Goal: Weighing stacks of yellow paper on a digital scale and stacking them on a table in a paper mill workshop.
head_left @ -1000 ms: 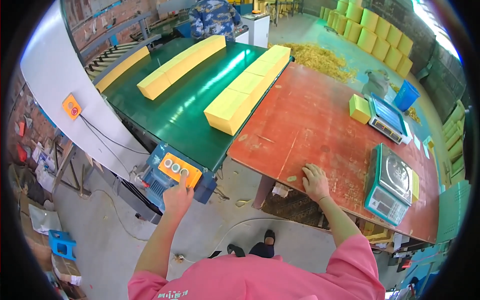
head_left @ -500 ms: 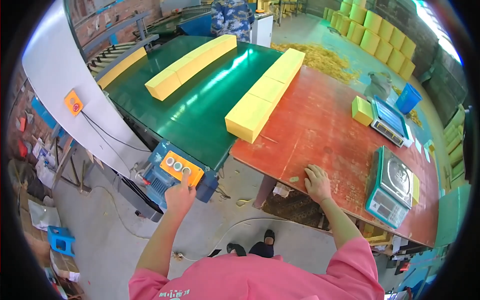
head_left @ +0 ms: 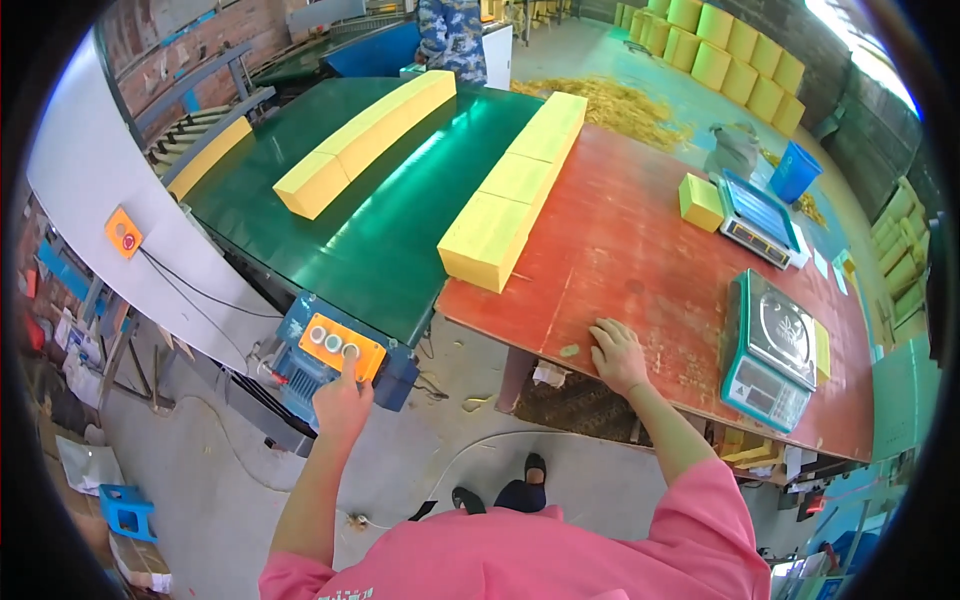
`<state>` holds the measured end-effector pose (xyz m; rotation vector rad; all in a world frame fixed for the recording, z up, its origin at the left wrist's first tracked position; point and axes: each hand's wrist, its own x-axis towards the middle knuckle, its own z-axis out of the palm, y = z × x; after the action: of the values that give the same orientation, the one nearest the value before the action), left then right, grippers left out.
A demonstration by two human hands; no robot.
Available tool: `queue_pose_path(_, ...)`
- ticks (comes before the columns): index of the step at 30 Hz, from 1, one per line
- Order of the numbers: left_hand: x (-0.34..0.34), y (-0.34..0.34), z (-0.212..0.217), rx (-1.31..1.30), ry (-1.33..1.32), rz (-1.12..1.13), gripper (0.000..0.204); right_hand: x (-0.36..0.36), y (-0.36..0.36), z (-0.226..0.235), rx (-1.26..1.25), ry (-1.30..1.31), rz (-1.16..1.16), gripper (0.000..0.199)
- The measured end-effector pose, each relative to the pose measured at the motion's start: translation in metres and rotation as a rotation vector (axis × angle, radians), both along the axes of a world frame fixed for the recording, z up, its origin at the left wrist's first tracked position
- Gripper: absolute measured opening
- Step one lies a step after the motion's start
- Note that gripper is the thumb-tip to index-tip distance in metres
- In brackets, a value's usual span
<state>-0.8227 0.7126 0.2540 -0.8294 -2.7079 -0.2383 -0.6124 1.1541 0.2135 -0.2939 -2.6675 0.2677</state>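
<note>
My left hand holds nothing. Its index finger is stretched onto the right-most button of an orange control box, which sits on a blue motor housing at the near corner of the green conveyor belt. My right hand lies flat and open on the near edge of a red tabletop. One row of yellow blocks runs along the seam between belt and tabletop. A second yellow row lies farther left on the belt.
On the right of the tabletop stand a teal weighing scale and a blue-topped scale, with a yellow block beside it. A white panel carries an orange emergency-stop box. A cable crosses the floor. A person stands beyond the belt.
The view has turned slightly. Both yellow rows appear a little nearer to me along the belt. My left finger stays on the button and my right hand rests at the same place.
</note>
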Motion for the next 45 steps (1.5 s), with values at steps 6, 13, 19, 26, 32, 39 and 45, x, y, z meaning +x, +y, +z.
queue_pose_path(6,-0.001,-0.001,-0.002,-0.017,0.014,0.004,0.065,-0.001,-0.001,0.0,0.004,-0.017,0.003,0.036)
queue_pose_path(13,0.0,0.008,0.001,-0.024,-0.058,0.034,0.065,0.003,0.005,-0.001,0.018,-0.023,-0.022,0.035)
queue_pose_path(19,0.0,-0.014,-0.005,0.056,0.024,-0.012,0.063,-0.014,-0.005,0.001,-0.009,0.009,0.03,0.035)
queue_pose_path(26,0.01,0.007,0.01,-0.005,-0.158,0.108,0.059,0.005,0.002,-0.004,0.005,-0.032,0.027,0.036)
queue_pose_path(32,0.013,0.007,0.017,-0.034,-0.232,0.16,0.055,0.005,0.01,-0.013,-0.014,-0.033,0.03,0.039)
queue_pose_path(39,0.012,0.009,0.036,-0.041,-0.306,0.235,0.05,-0.001,0.012,-0.007,-0.051,0.02,0.056,0.037)
queue_pose_path(45,0.011,0.026,0.054,-0.091,-0.408,0.348,0.053,0.004,0.021,-0.016,-0.068,0.068,0.07,0.035)
